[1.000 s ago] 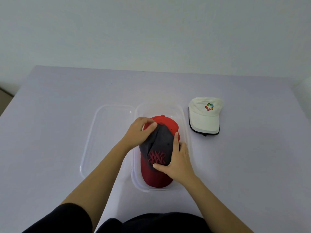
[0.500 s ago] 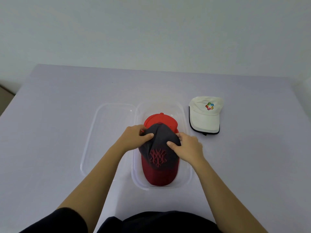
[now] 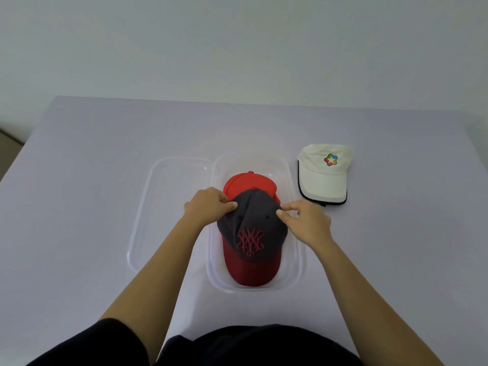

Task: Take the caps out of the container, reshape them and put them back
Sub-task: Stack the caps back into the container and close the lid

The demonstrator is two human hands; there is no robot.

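Observation:
A dark grey cap (image 3: pixel 253 228) with a red embroidered logo and a dark red brim sits in the clear plastic container (image 3: pixel 295 270) at the table's middle, brim toward me. It lies on top of a bright red cap (image 3: pixel 245 182), of which only the far part shows. My left hand (image 3: pixel 208 207) pinches the grey crown's left side. On the crown's right side, my right hand (image 3: pixel 303 220) pinches the fabric. A white cap (image 3: pixel 323 178) with a multicoloured logo lies on the table just right of the container.
The container's clear lid (image 3: pixel 169 212) lies flat on the table, touching the container's left side. The lilac table (image 3: pixel 92 180) ends at a pale wall at the far side. My dark clothing fills the bottom of the view.
My right hand slid from the logo up to the crown's right side. The grey crown now stands fuller and rounder between both hands. My left hand shifted only slightly.

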